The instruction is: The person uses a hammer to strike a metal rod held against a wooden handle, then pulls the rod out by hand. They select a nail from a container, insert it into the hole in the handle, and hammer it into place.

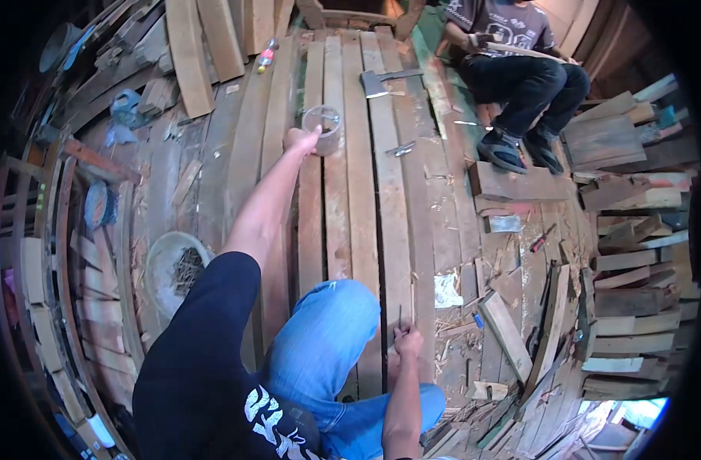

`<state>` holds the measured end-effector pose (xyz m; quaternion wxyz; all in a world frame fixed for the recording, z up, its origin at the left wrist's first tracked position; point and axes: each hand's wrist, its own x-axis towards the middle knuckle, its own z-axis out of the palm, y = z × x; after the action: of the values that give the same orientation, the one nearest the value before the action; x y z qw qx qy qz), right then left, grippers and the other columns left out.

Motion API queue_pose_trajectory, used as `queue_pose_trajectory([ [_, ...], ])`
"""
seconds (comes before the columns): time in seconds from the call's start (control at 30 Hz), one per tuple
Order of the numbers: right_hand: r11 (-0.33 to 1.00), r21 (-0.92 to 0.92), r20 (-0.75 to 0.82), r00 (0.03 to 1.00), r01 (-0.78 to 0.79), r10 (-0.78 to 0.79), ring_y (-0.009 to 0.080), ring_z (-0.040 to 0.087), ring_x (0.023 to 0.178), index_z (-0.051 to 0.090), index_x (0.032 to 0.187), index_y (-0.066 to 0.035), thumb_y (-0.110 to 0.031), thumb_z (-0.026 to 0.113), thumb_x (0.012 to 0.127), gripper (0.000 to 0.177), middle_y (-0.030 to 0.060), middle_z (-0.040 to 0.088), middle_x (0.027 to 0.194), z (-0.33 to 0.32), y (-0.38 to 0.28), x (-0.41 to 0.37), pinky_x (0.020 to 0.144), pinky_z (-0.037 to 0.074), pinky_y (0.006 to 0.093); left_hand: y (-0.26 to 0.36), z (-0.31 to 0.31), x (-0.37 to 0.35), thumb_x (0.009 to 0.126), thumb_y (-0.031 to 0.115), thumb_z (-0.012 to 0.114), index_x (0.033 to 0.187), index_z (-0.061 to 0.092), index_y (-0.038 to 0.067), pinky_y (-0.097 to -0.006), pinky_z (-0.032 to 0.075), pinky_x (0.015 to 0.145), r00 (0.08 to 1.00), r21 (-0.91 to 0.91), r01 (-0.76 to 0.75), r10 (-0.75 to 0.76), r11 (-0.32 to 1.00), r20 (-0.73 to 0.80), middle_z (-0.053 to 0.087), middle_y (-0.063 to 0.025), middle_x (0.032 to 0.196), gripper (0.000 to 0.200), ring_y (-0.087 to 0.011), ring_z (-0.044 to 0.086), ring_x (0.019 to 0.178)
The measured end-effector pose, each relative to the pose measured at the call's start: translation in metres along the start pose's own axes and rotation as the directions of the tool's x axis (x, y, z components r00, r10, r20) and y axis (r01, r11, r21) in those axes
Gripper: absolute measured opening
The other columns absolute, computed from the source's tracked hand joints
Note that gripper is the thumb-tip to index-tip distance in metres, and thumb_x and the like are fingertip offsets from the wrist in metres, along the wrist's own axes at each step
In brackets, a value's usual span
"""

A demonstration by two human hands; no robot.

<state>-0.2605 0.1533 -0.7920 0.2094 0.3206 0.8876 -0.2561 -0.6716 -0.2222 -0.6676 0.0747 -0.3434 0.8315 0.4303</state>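
My left hand [303,140] reaches far forward, its fingers closed around the side of a clear round container [329,142] on the wooden planks [337,230]. Close to my right knee, my right hand [408,341] is closed on a thin dark rod [400,313] that points forward along a plank; I cannot tell what kind of tool it is. Ahead of the container lies an axe [375,84], its handle stretching to the right. A small metal object [402,149] rests on the boards right of the container.
A pale basin [157,264] with many nails [187,270] stands at my left. Another person [511,73] sits at the far right, holding a strip of wood. Stacked wood [634,299] lines the right side. A red-handled tool [542,239] and wood shavings lie on the floor.
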Motion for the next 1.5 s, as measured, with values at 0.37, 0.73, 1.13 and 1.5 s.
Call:
queue_pose_trajectory([
  [0.37, 0.999, -0.011, 0.04, 0.998, -0.044, 0.044, 0.0311, 0.066, 0.084, 0.069, 0.091, -0.009, -0.025, 0.074, 0.076, 0.023, 0.0138, 0.068, 0.085, -0.026, 0.045, -0.038, 0.076, 0.051, 0.0423, 0.009, 0.033, -0.073, 0.076, 0.016, 0.064, 0.084, 0.068, 0.0, -0.0468, 0.055, 0.066, 0.589, 0.537, -0.743, 0.771, 0.399, 0.242, 0.064, -0.0252, 0.073, 0.019, -0.0413, 0.066, 0.07],
  [0.73, 0.999, 0.025, -0.081, 0.996, -0.044, 0.046, 0.0351, 0.062, 0.097, 0.063, 0.107, -0.014, -0.028, 0.069, 0.08, 0.032, 0.0174, 0.065, 0.101, -0.012, 0.088, -0.055, 0.081, 0.05, 0.0467, 0.017, 0.047, -0.247, 0.08, 0.015, 0.063, 0.096, 0.065, 0.007, -0.039, 0.053, 0.056, -0.087, 0.092, -0.987, 0.913, -0.134, 0.399, 0.066, -0.0157, 0.072, 0.018, -0.0309, 0.066, 0.065],
  [1.13, 0.993, 0.066, -0.18, 0.98, 0.1, -0.087, 0.0328, 0.06, 0.098, 0.065, 0.098, -0.008, -0.027, 0.071, 0.076, 0.03, 0.0151, 0.064, 0.102, -0.014, 0.094, -0.062, 0.082, 0.051, 0.0444, 0.029, 0.053, -0.365, 0.076, 0.015, 0.066, 0.101, 0.06, 0.009, -0.0349, 0.052, 0.05, -0.334, 0.07, -0.917, 0.85, -0.394, 0.406, 0.066, -0.0062, 0.07, 0.026, -0.0228, 0.065, 0.058],
  [1.5, 0.689, 0.315, -0.882, 0.469, 0.653, -0.042, 0.0247, 0.064, 0.069, 0.066, 0.086, -0.001, -0.009, 0.064, 0.084, 0.009, 0.013, 0.065, 0.078, -0.226, 0.001, -0.141, 0.06, 0.051, 0.0332, 0.033, 0.097, -0.45, 0.073, 0.013, 0.065, 0.1, 0.057, 0.005, -0.0347, 0.048, 0.047, -0.454, -0.074, -0.871, 0.738, -0.486, 0.498, 0.063, -0.006, 0.067, 0.028, -0.0239, 0.062, 0.054],
])
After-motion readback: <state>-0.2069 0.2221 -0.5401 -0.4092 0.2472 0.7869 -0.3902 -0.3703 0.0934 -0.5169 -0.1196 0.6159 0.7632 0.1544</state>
